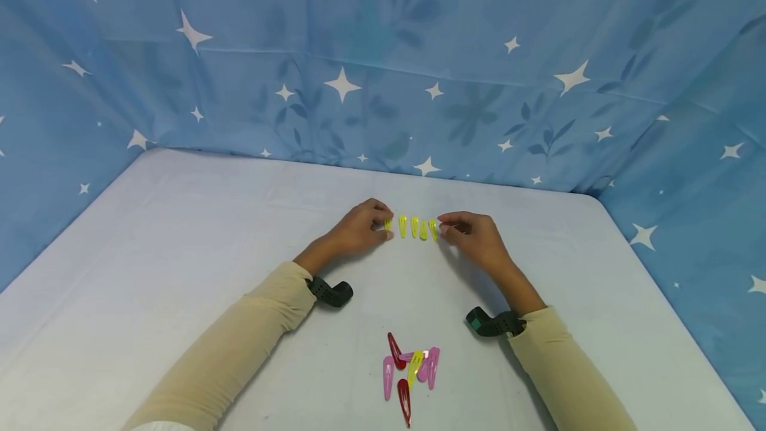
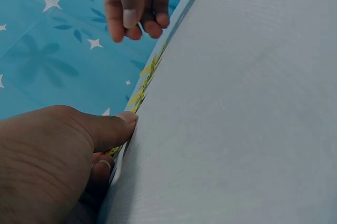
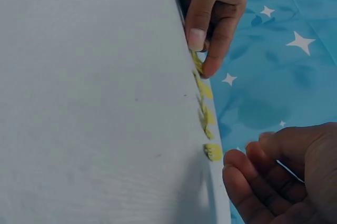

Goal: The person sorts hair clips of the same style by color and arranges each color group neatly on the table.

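Note:
Several yellow snap hair clips stand in a short row toward the table's far side. My left hand (image 1: 360,228) pinches the leftmost yellow hair clip (image 1: 387,224) between thumb and fingertips. At the other end of the row is the rightmost yellow hair clip (image 1: 433,230). Just right of it hovers my right hand (image 1: 475,238), its fingers loosely bent. In the right wrist view, a small gap separates the right hand (image 3: 284,176) from the nearest yellow clip (image 3: 212,152), and nothing shows between its fingers. The left wrist view has the left thumb hiding part of the row.
Nearer the front lies a loose pile of hair clips: a red one (image 1: 404,403), a pink one (image 1: 388,378), a yellow one (image 1: 415,368) and others, some overlapping. The white table (image 1: 269,364) meets a blue star-patterned curtain (image 1: 383,85) at its back and sides.

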`<state>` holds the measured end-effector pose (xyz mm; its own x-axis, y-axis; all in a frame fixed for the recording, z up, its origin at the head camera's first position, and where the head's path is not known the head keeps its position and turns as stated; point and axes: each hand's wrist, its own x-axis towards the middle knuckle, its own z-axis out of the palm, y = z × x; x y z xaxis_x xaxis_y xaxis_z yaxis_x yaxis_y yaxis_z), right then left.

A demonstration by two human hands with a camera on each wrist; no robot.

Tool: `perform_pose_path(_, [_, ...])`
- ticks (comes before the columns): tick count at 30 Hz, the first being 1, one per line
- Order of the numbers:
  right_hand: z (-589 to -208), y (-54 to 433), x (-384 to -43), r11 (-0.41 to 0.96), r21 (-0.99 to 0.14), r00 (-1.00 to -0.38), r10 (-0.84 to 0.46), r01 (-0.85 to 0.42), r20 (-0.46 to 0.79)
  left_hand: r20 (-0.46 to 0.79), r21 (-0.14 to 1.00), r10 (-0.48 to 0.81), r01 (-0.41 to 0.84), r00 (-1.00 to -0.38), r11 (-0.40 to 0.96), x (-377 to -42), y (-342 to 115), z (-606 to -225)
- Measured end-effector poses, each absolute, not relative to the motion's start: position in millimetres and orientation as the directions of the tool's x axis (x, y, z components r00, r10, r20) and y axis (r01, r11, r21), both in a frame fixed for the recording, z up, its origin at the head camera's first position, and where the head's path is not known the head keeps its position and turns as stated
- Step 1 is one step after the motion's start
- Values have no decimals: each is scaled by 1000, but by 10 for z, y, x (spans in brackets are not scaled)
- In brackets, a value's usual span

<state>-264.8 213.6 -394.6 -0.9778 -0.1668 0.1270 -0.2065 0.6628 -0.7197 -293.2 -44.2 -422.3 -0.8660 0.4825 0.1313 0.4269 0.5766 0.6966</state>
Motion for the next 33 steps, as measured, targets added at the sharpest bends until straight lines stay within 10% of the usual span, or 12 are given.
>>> perform_pose_path(33, [-3863, 2104, -1949, 572, -728, -867, -495, -378, 61, 140, 690, 480, 433, -866, 580, -2917, -437, -4215])
